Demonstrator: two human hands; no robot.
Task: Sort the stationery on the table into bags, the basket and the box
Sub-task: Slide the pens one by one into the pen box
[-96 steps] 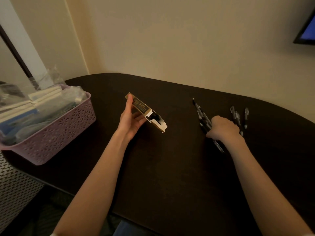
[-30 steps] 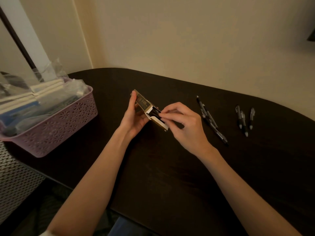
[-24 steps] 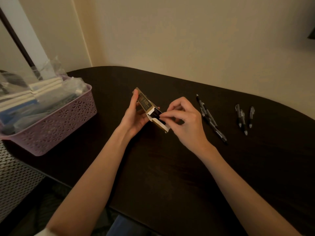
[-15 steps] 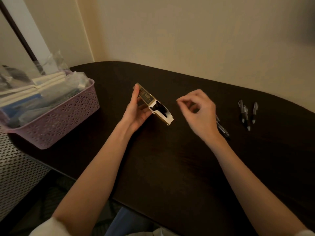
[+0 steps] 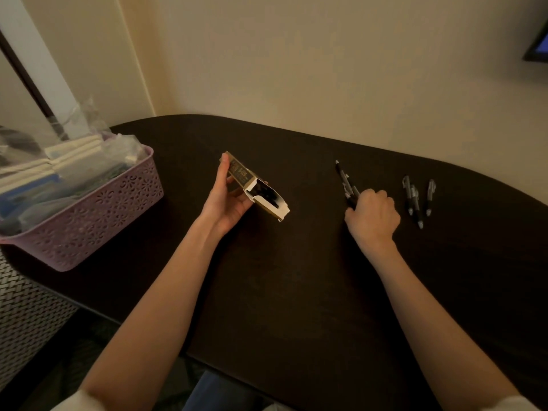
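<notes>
My left hand grips a narrow gold pen box above the dark table. The box's open end points right, with dark pens showing inside. My right hand is down on the table over a small cluster of black pens, fingers curled around their lower ends. Three more black pens lie side by side just right of that hand. A pink lattice basket stands at the table's left end, holding clear bags and white and blue stationery.
A white woven-pattern surface sits below the basket at the left. The beige wall runs behind the table's curved far edge. A dark screen corner shows at top right.
My right hand left the box's open end and moved right and down onto the pen cluster, curling over it. The left hand keeps holding the box.
</notes>
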